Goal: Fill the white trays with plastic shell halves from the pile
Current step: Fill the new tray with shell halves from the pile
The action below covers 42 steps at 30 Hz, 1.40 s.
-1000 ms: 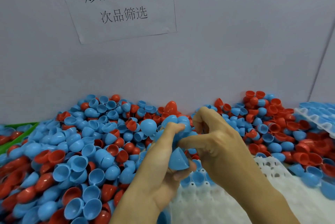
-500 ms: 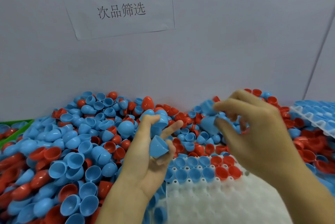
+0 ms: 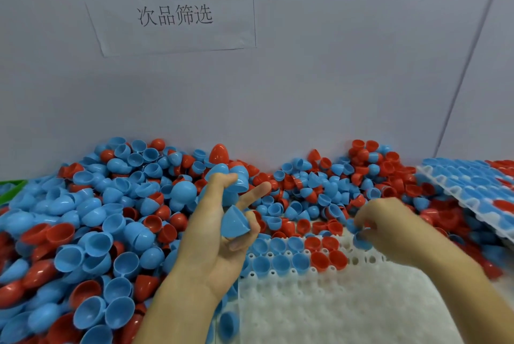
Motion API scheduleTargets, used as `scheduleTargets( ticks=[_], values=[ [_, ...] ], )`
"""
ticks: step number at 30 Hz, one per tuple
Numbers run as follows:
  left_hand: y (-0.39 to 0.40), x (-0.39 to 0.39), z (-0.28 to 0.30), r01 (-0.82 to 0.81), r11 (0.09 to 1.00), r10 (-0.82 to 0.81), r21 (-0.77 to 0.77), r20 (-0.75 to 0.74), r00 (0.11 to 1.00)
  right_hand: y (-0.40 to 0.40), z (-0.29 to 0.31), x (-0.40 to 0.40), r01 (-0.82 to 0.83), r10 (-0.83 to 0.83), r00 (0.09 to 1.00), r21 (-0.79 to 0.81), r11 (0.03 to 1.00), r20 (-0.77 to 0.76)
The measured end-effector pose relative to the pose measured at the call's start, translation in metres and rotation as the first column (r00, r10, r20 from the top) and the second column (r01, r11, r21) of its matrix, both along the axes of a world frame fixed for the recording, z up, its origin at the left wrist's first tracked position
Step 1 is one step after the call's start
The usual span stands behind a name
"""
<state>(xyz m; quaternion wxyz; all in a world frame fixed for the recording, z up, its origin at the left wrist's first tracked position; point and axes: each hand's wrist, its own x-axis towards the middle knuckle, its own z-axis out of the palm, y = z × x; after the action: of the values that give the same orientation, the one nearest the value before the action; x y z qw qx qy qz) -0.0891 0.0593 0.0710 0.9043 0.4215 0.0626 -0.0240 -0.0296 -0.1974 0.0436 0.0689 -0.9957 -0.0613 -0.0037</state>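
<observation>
My left hand (image 3: 219, 235) grips spare blue shells (image 3: 234, 221) as stock while my right hand (image 3: 389, 229) pinches, seemingly, one blue shell (image 3: 361, 240) over the white tray (image 3: 347, 302).

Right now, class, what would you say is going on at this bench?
A person is filling a white tray with plastic shell halves from a big red and blue pile. The left hand holds several blue shells as a supply. The right hand is lowering one blue shell at the end of the tray's back rows, which already hold blue and red halves. Most of the tray is unfilled. Another filled tray lies at the right.
</observation>
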Motion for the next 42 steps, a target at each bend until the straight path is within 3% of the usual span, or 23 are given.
scheduleTargets(
  ticks=[3,7,11,14,19,21,24,25,28,32,37,42],
  values=[
    [-0.002,0.006,0.009,-0.011,0.987,0.019,0.161,-0.053,0.998,0.011,-0.031,0.006,-0.002,-0.008,0.996,-0.114,0.993,-0.084],
    [0.0,-0.005,0.0,-0.005,0.999,0.007,-0.033,0.043,0.999,0.008,-0.043,0.01,0.017,-0.025,0.997,-0.106,0.994,-0.069],
    [0.001,-0.007,-0.004,-0.002,0.999,0.004,-0.051,0.037,0.999,0.002,-0.038,0.008,-0.012,0.003,0.994,-0.08,0.997,-0.11],
    [0.0,-0.006,-0.001,0.003,0.997,-0.001,-0.072,0.03,1.0,0.002,-0.021,0.003,-0.029,0.027,0.993,-0.022,0.999,-0.111],
    [-0.005,-0.009,0.01,0.003,1.0,-0.003,-0.019,-0.008,1.0,0.026,0.03,-0.015,-0.151,0.146,0.988,0.172,0.973,0.039],
    [-0.004,-0.001,0.013,0.008,0.992,-0.009,0.13,0.005,1.0,0.044,0.048,-0.029,-0.257,0.223,0.965,0.332,0.907,0.139],
    [0.001,0.003,0.009,0.158,0.987,-0.159,0.038,0.028,0.987,0.071,0.058,-0.051,-0.384,0.267,0.921,0.557,0.737,0.283],
    [-0.006,0.003,0.008,0.142,0.983,-0.141,0.117,-0.023,0.99,0.077,0.057,-0.055,-0.399,0.266,0.916,0.599,0.694,0.301],
    [-0.006,0.004,0.002,0.12,0.973,-0.108,0.195,-0.072,0.992,0.088,0.049,-0.053,-0.373,0.248,0.928,0.675,0.637,0.279],
    [-0.008,0.002,0.001,0.158,0.952,-0.183,0.263,0.074,0.98,0.092,0.046,-0.047,-0.298,0.194,0.954,0.76,0.578,0.227],
    [-0.002,-0.015,0.0,0.354,0.849,-0.436,0.391,0.143,0.888,0.091,0.046,-0.046,-0.261,0.24,0.958,0.826,0.499,0.158],
    [-0.008,-0.017,0.001,0.284,0.873,-0.376,0.397,0.176,0.91,0.086,0.047,-0.044,-0.213,0.22,0.966,0.906,0.365,0.138]
  ],
)
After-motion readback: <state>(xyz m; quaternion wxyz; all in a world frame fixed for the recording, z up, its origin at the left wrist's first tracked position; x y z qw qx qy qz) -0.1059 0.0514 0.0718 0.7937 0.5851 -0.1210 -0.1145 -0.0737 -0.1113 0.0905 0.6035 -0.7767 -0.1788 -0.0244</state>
